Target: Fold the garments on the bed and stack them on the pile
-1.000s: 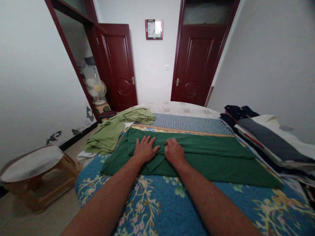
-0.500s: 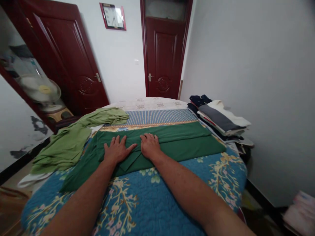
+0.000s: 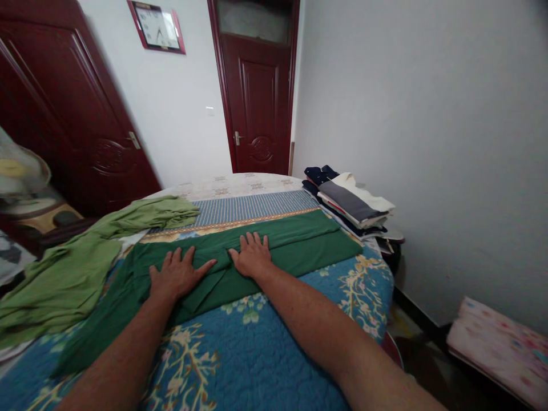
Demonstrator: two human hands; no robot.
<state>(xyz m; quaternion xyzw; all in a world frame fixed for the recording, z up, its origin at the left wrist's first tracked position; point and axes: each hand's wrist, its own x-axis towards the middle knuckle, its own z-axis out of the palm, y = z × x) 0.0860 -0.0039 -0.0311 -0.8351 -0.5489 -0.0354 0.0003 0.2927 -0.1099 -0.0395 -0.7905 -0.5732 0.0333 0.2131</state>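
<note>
A dark green garment [image 3: 295,245] lies folded lengthwise in a long strip across the table, its left end slanting toward me. My left hand [image 3: 177,274] rests palm down on its left part, fingers spread. Close to its right, my right hand [image 3: 252,254] presses flat on the same cloth, fingers apart and thumb out. A loose flap with a pointed corner shows in the cloth between and below the hands. The garment's exact kind I cannot tell.
A crumpled light green garment [image 3: 81,274] lies at the left. Folded clothes [image 3: 351,200] are stacked at the far right. Underneath spreads a blue floral quilted cover [image 3: 265,354]. A wall [image 3: 406,114] borders the right side, with a pink floral item [image 3: 496,342] low beside it.
The view has turned right, shifting everything leftward. My right hand has gone from curled fingers to spread flat on the cloth. My left hand stays spread on it.
</note>
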